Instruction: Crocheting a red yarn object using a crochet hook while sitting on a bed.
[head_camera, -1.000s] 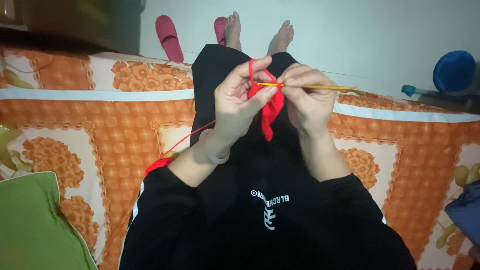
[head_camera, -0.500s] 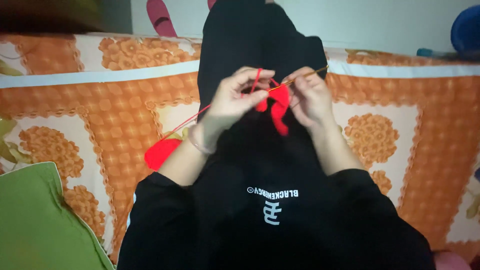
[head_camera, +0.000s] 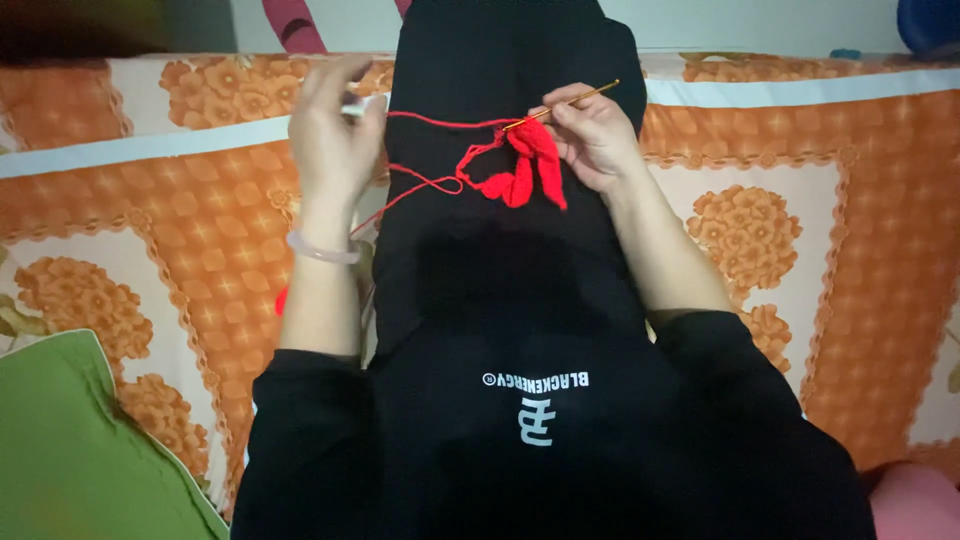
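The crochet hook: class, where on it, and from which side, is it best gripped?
Probably on the bare golden shaft of the crochet hook, from the right: its far end juts free past the right hand, while its working tip is buried in the red crochet piece.

We see no package, no sign and no screen here. The only label-like thing is a small white print (head_camera: 537, 402) on the near middle of the black garment (head_camera: 520, 440): one short line, with a blocky symbol just nearer.
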